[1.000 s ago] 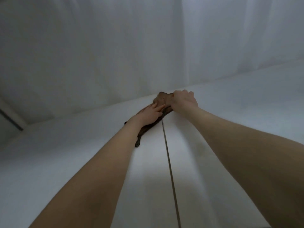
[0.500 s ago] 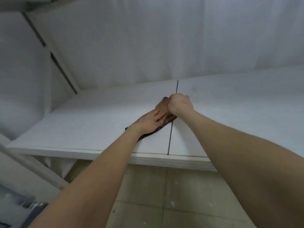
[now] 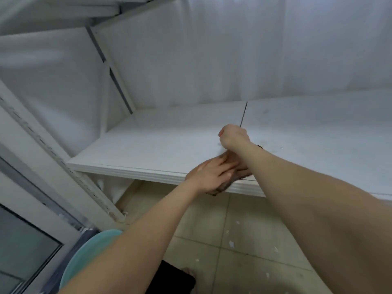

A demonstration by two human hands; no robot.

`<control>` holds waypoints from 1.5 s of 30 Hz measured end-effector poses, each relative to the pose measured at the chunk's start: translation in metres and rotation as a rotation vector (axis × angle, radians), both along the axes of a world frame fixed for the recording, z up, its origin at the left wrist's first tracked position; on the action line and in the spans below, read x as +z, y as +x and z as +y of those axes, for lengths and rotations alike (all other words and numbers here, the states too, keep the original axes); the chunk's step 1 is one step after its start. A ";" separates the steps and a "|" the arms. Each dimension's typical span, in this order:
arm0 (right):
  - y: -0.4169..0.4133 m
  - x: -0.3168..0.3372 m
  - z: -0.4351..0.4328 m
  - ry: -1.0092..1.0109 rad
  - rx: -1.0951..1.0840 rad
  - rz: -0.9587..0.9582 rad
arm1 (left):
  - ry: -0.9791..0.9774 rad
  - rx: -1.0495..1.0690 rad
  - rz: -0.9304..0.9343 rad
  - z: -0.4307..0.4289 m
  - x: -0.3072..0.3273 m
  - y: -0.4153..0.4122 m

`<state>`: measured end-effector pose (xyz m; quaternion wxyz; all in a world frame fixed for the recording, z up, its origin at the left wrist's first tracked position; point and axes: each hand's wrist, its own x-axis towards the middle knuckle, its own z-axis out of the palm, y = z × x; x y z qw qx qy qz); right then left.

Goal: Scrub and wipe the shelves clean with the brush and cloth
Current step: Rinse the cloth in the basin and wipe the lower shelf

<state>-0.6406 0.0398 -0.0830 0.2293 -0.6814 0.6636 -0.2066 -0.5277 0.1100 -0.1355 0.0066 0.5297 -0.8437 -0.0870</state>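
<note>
L hand (image 3: 212, 175) flat, pressing cloth (image 3: 244, 171) at shelf (image 3: 159, 145) edge; R hand (image 3: 233, 136) fisted, contents can't tell.

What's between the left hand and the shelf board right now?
The brown cloth: the left hand presses flat on it at the front edge of the shelf, seen in the head view.

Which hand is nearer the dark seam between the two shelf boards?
Right. The right hand, a fist, sits at the near visible end of the seam. The left hand lies flat on the brown cloth at the front edge of the shelf, left of the seam line.
</note>
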 end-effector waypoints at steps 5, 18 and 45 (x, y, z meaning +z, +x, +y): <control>-0.052 0.005 0.001 -0.033 -0.109 -0.028 | 0.045 0.651 -0.078 -0.013 -0.011 0.060; -0.086 0.008 -0.005 -0.014 -0.214 -0.029 | -0.126 -0.028 -0.031 0.007 -0.019 -0.131; -0.176 -0.005 -0.019 -0.031 -0.466 0.014 | -0.077 -0.269 -0.050 -0.043 -0.020 -0.214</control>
